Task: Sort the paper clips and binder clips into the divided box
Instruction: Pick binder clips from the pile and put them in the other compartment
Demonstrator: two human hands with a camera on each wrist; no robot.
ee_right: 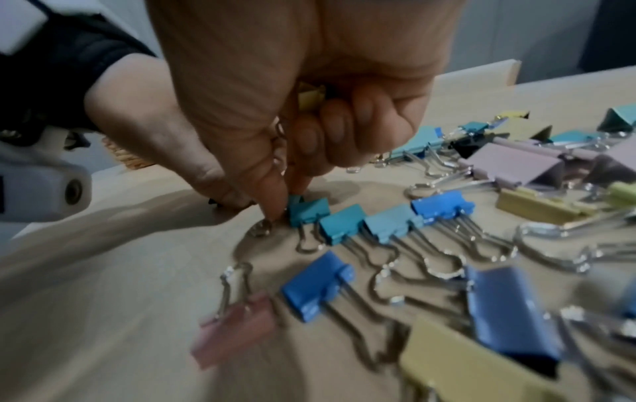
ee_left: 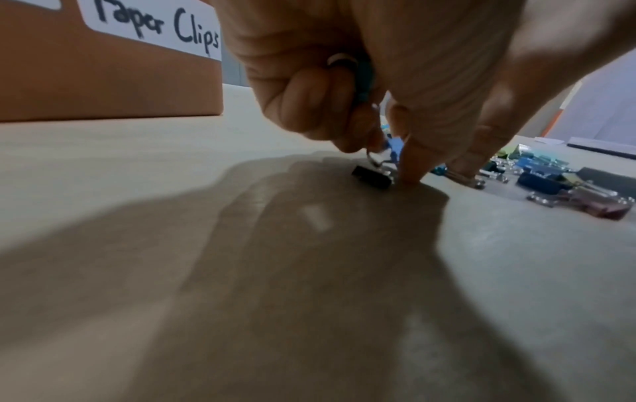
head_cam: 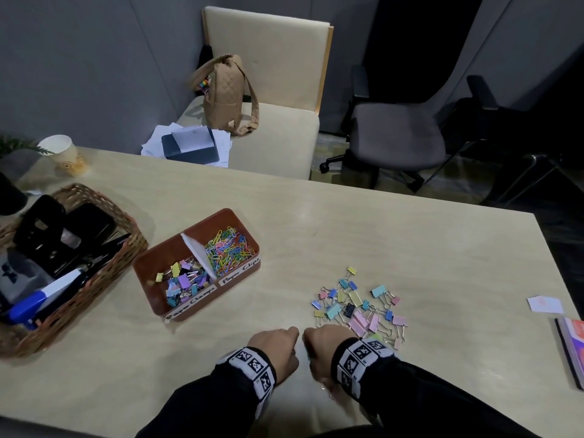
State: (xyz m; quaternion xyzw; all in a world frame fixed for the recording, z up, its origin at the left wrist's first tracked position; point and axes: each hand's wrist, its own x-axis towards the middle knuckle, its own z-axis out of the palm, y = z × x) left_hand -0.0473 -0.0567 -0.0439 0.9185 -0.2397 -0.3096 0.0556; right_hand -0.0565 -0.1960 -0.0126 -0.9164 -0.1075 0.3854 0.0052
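The brown divided box [head_cam: 151, 298] stands left of centre; its left part holds binder clips [head_cam: 185, 281] and its right part holds paper clips [head_cam: 229, 251]. Loose binder clips [head_cam: 360, 306] lie in a pile on the table. Both hands work side by side at the pile's near-left edge. My left hand [ee_left: 389, 163] keeps a teal clip [ee_left: 363, 79] in its curled fingers and pinches the wire handle of a black binder clip [ee_left: 373, 174]. My right hand [ee_right: 285, 204] grips a yellow clip [ee_right: 311, 95] in its palm, while thumb and forefinger pinch a teal binder clip [ee_right: 304, 210].
A wicker basket [head_cam: 136, 245] with a stapler and office tools stands at the far left, with a paper cup [head_cam: 66, 154] behind it. A notebook [head_cam: 572, 349] and a small paper note [head_cam: 545, 304] lie at the right edge. A chair with a bag stands beyond the table.
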